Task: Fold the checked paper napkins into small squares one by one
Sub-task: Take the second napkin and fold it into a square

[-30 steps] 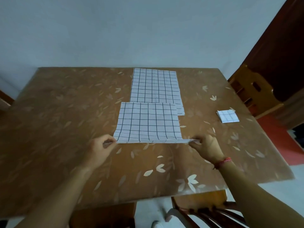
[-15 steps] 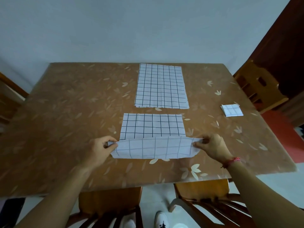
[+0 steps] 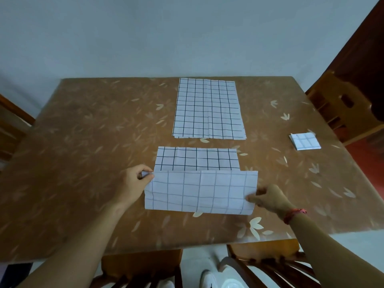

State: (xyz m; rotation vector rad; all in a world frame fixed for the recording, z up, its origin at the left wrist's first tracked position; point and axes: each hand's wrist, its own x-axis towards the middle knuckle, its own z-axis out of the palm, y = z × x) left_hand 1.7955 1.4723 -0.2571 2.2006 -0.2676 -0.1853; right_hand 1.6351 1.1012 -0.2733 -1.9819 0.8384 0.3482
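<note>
A checked paper napkin [image 3: 199,179] lies near the table's front, its near half lifted and turned over so the pale underside faces me. My left hand [image 3: 133,183] pinches the raised flap's left corner. My right hand [image 3: 268,197] grips the flap's right edge lower down. Behind it, a stack of flat checked napkins [image 3: 207,109] rests at the table's far middle. A small folded napkin square [image 3: 304,141] sits at the right edge.
The brown table [image 3: 83,142] has a leaf-patterned cover. A wooden chair [image 3: 342,109] stands at the right, another chair back [image 3: 270,267] below the front edge, and my white shoes show on the floor. A grey wall runs behind.
The napkin was pulled off the stack toward me. Both hands then lifted its near edge and rolled it up and away, so the turned-over flap has grown.
</note>
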